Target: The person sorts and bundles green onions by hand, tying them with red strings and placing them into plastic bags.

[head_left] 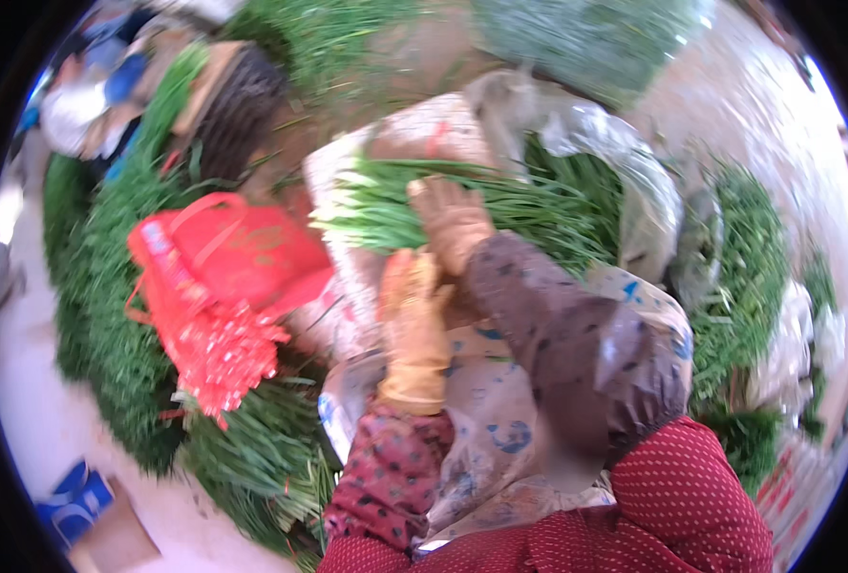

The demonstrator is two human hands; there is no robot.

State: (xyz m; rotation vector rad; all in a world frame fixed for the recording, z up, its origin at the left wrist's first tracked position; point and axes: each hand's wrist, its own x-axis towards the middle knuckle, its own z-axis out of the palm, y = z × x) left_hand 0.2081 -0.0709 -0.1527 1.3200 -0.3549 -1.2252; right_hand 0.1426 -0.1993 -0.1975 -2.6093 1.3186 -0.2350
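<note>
A bunch of long green chives [376, 205] lies crosswise on a pale, stained board [348, 277], its whitish stem ends to the left. On top of the bunch rests my gloved right hand [451, 222], palm down with the fingers stretched out. My left hand [413, 325], in a yellow-orange glove, points forward at the near edge of the bunch, its fingers straight and close to the stems. Toward the right, the leaf ends spread under a clear plastic bag [625, 162].
Left of the board lie a red bag [238, 244] and a bundle of shiny red strips [228, 358]. Heaps of greens stand at left [109, 277] and right [739, 277]. A dark crate [238, 105] is at the back left, near another person [90, 105]. Patterned plastic [500, 420] covers my lap.
</note>
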